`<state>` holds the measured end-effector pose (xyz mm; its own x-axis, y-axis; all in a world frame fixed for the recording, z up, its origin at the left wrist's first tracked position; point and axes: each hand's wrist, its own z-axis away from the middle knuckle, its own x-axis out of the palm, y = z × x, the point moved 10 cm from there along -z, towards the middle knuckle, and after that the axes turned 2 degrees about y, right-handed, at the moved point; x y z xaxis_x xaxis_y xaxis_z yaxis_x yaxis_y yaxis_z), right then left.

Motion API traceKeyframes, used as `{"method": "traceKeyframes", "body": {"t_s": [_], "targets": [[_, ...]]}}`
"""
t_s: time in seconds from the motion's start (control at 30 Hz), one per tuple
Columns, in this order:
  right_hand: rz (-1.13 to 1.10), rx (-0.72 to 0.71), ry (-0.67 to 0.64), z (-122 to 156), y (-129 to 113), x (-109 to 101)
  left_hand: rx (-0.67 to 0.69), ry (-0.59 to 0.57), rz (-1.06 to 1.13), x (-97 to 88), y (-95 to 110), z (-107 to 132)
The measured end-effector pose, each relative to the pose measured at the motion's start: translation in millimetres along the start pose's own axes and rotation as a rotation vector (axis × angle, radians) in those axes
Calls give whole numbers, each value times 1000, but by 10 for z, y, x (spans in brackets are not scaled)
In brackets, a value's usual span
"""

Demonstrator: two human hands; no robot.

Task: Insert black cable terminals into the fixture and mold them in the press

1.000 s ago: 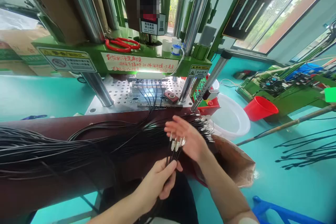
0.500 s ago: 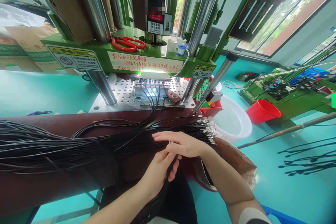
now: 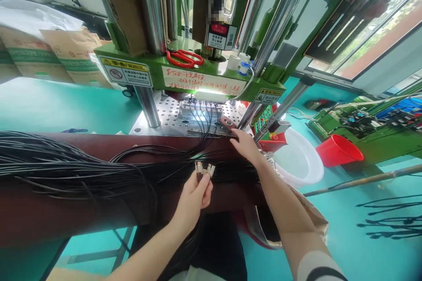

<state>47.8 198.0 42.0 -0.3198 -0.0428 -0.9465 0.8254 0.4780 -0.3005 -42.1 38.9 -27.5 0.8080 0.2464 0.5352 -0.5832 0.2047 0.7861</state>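
Observation:
My left hand [image 3: 194, 195] is closed around a few black cables, and their silver metal connector ends [image 3: 199, 169] stick up above the fingers. My right hand [image 3: 247, 145] reaches forward over the bench, fingers stretched out, close to a reddish-brown block [image 3: 228, 123] on the press's perforated plate. Whether its fingertips touch the block or the metal strip [image 3: 208, 133] in front cannot be made out. Behind, a lit metal mould [image 3: 184, 113] has several thin black cables running out of it toward me. A thick bundle of black cables [image 3: 82, 170] lies along the brown bench [image 3: 171, 141].
The green press [image 3: 158, 74] with steel columns stands ahead, with red-handled scissors [image 3: 184, 58] on its crossbeam. On the right are a red control box [image 3: 275, 140], a white tub [image 3: 305, 158] and a red bucket [image 3: 339, 151]. A brown paper bag [image 3: 313, 215] stands below my right forearm.
My right hand has left my left hand and moved forward toward the block. The connector ends in my left hand are now uncovered. The view has shifted left.

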Motion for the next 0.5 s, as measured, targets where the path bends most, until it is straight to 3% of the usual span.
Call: {"method": "traceKeyframes", "body": {"t_s": [0.1,0.27,0.4,0.5], "targets": [[180,44,-56,-234,210,196,45,18,-56,-51,58,-12],[195,-29,-186,-259,126,218,26,21,-104,-66,40,-25],[99,-50,-284,35,126,1,-13,9,-106,-93,18,-25],[-261,223,-339,490,396,-33,-33,-5,-135,-78,2,-36]]}}
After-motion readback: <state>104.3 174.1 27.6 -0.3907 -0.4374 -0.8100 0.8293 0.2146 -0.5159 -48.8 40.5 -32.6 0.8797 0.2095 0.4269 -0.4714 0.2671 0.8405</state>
